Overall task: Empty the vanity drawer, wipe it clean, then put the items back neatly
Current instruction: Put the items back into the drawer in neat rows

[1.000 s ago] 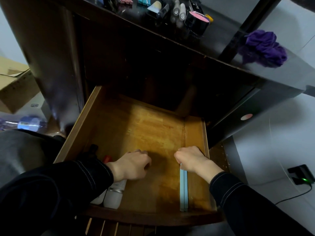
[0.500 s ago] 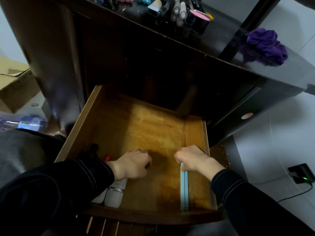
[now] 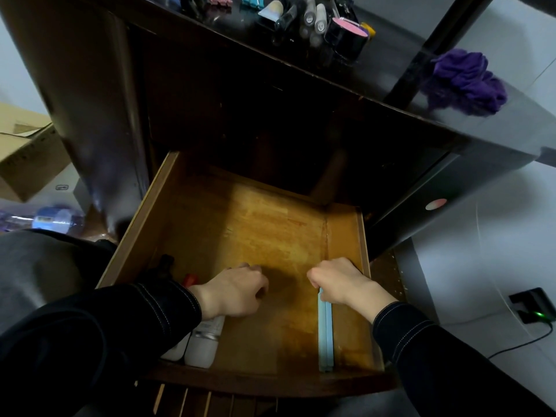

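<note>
The wooden vanity drawer (image 3: 346, 233) is pulled out below me. My left hand (image 3: 237, 293) lies near its front left, fingers curled over the top end of a white tube (image 3: 207, 329). A second white container (image 3: 176, 350) and a red-capped item (image 3: 190, 279) lie beside that tube, partly hidden by my sleeve. My right hand (image 3: 340, 281) grips the far end of two light-blue flat sticks (image 3: 325, 335), which lie lengthwise along the drawer's right side. The middle of the drawer floor is bare wood.
On the dark vanity top (image 3: 391, 64) sit several makeup items (image 3: 316, 19), a black jar with a pink lid (image 3: 349, 33) and a purple cloth (image 3: 466, 82). A cardboard box (image 3: 24, 155) stands at the left. A charger with a green light (image 3: 534, 311) lies on the floor at the right.
</note>
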A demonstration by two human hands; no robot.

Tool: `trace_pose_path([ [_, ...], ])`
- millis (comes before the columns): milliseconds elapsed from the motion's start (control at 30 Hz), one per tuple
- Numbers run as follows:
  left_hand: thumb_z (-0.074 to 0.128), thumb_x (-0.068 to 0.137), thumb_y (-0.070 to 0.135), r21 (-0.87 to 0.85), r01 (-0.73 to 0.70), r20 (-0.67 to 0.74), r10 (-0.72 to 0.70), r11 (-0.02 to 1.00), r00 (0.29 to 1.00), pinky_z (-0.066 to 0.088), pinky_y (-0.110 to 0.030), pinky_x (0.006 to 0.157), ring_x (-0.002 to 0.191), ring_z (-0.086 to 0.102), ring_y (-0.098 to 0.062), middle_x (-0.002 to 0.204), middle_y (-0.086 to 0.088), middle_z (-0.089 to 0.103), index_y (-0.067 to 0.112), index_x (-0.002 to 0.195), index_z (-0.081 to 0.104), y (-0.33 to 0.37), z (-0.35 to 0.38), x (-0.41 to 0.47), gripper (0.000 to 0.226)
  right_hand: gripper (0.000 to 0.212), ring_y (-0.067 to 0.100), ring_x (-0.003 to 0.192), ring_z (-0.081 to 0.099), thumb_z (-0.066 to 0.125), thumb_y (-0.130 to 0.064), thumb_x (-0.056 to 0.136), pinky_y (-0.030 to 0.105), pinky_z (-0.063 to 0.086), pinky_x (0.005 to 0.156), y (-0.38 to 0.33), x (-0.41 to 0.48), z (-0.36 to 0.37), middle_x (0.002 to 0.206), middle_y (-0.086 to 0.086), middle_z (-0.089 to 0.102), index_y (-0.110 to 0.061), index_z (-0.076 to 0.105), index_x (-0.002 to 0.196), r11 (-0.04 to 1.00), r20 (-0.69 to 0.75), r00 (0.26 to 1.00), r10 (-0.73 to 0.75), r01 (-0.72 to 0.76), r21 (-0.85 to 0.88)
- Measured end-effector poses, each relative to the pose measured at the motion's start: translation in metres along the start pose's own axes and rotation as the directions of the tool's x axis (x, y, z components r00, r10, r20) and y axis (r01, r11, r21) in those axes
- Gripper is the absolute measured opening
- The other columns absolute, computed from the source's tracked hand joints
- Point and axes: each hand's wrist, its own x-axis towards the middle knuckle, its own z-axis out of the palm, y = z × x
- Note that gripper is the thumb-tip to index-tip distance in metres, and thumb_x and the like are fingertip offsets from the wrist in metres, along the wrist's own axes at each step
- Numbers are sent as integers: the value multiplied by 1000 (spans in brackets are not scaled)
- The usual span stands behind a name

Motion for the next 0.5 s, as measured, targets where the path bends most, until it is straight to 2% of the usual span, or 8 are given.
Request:
trace_pose_path([
  [167,55,91,21,-6,-3,-1,3,1000,1000,45,-36,91,115,48,-22,123,-1,53,21,115,64,0,-1,0,25,17,26,93,65,58,-4,95,36,51,76,-2,0,1,104,6,67,-14,62,108,1000,8,1000,26,-26,14],
  [400,56,91,21,1,-3,1,3,1000,1000,47,-40,94,114,48,-21,121,-1,54,21,112,65,0,-1,-1,23,17,26,96,66,60,-9,96,42,56,87,0,-3,2,106,6,69,-15,68,110,994,-11,998,58,-56,95],
  [500,56,91,22,-2,-6,5,6,1000,1000,47,-40,94,115,48,-21,122,-1,54,20,113,65,0,-1,-1,23,13,26,93,65,61,-14,96,39,55,82,-2,-1,2,103,6,68,-15,65,108,996,-23,998,60,-59,63],
])
